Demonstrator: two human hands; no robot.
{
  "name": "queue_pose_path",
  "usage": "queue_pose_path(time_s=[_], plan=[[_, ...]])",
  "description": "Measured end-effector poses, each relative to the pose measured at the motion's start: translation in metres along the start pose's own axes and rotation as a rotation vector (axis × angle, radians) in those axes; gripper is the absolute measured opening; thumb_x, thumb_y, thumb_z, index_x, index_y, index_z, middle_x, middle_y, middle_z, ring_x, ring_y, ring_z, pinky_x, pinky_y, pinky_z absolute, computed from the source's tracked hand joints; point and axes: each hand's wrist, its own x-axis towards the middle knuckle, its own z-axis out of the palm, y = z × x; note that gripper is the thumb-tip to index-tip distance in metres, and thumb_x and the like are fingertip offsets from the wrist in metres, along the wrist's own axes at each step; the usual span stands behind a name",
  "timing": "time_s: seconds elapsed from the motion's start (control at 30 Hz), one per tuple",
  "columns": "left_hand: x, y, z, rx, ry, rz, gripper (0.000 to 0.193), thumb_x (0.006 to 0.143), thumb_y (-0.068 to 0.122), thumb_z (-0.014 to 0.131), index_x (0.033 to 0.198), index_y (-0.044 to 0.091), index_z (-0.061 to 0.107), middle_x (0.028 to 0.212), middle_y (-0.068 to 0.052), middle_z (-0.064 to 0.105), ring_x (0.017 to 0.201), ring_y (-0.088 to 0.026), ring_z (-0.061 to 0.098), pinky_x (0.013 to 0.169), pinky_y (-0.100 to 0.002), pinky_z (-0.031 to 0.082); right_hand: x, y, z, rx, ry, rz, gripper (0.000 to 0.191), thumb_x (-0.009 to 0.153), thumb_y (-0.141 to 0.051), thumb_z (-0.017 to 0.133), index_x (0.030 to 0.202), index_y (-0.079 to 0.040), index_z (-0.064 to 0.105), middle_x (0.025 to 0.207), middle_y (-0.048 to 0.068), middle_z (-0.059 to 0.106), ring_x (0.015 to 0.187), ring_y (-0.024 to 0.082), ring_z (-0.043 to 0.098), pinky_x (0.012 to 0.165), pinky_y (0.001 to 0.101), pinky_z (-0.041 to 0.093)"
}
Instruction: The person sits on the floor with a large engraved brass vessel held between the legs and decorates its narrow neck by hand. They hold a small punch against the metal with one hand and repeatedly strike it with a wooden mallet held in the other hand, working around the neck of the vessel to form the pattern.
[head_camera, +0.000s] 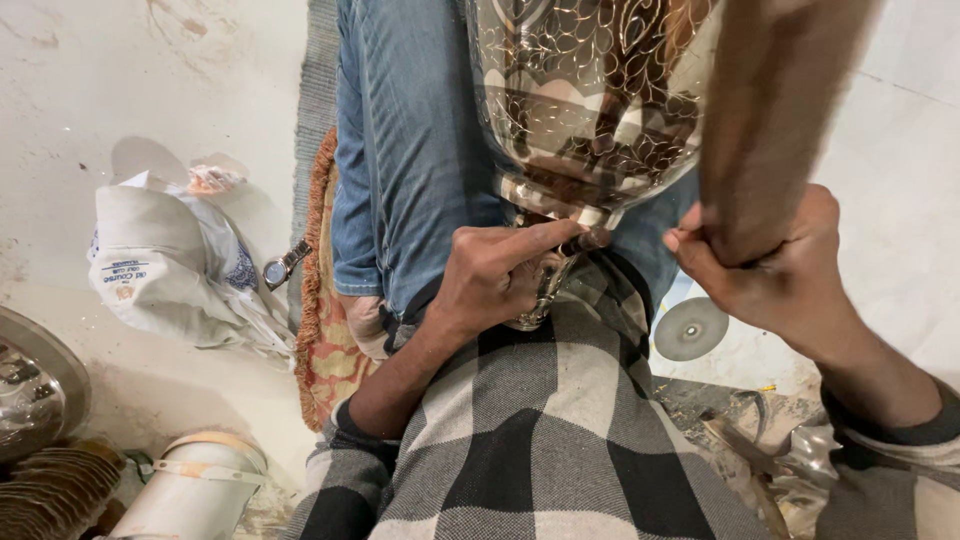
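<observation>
Whitewashed floor (110, 90), white bag (165, 260), grinding disc (690, 328), engraved metal vessel (590, 100)

Bare floor left; bag (170, 265) beyond.

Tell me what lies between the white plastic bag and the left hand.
In the head view, a wristwatch, then the jeans-clad leg, lie between white plastic bag and left hand.

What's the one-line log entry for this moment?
left hand: grips stem of engraved metal vessel, forefinger out | right hand: shut on wooden handle | vessel: resting in lap
</observation>
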Motion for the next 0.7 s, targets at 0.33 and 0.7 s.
queue_pose_path(time_s=[0.33, 0.7], plan=[[0.004, 0.001, -0.001, 0.035, -0.008, -0.049, 0.045, 0.075, -0.011, 0.067, 0.116, 0.007, 0.073, 0.093, -0.010, 0.077, 0.075, -0.020, 0.077, 0.063, -0.031, 0.059, -0.013, 0.014, -0.002, -0.595, -0.180, 0.247, 0.030, 0.066, -0.009, 0.080, 0.092, -0.007, 0.066, 0.069, 0.007, 0.063, 0.060, 0.018, 0.060, 0.057, 0.0337, 0.045], [0.002, -0.007, 0.003, 0.064, -0.059, -0.044, 0.040, 0.076, -0.009, 0.069, 0.111, 0.009, 0.075, 0.090, -0.008, 0.078, 0.069, -0.018, 0.075, 0.064, -0.032, 0.059, -0.023, 0.014, -0.006, -0.243, -0.089, 0.272, 0.028, 0.063, -0.003, 0.071, 0.090, -0.002, 0.062, 0.065, 0.008, 0.061, 0.057, 0.015, 0.060, 0.056, 0.0314, 0.046]])
